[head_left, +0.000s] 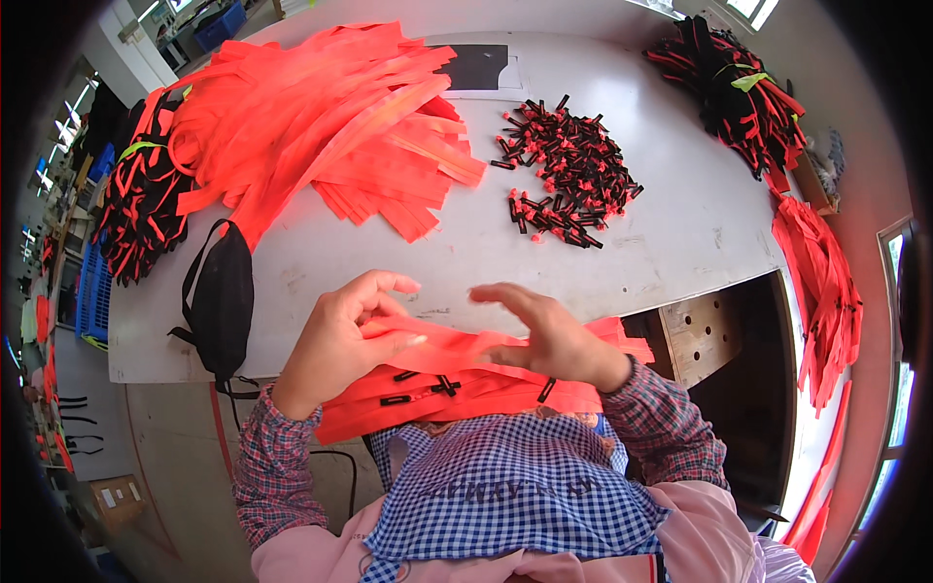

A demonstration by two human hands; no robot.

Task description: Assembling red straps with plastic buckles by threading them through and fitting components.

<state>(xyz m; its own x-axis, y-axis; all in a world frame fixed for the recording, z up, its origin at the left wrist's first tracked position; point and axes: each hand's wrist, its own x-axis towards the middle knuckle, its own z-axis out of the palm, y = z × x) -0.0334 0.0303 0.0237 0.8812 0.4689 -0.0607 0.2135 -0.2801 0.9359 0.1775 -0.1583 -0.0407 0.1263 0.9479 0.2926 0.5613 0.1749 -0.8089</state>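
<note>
Several long orange-red fabric strips [457, 400] lie across my lap, over a blue-and-white checked apron [486, 486]. My left hand [352, 335] is on the uppermost strip [442, 342], its thumb lying over the cloth and its other fingers curled behind. Opposite it, my right hand [549, 335] has thumb and forefinger spread apart at the strip's other side; it is slightly blurred. Small black tabs [447, 385] with red ends rest on the lap strips, and another black tab [546, 391] lies below my right hand.
On the white table [389, 267] are a big heap of orange-red strips [321, 126] and a pile of small black-and-red tabs [569, 170]. A black pouch [222, 296] hangs at the left edge. Black-and-red bundles [724, 97] lie far right, above hanging red strips [821, 291]. An open compartment [739, 389] sits right.
</note>
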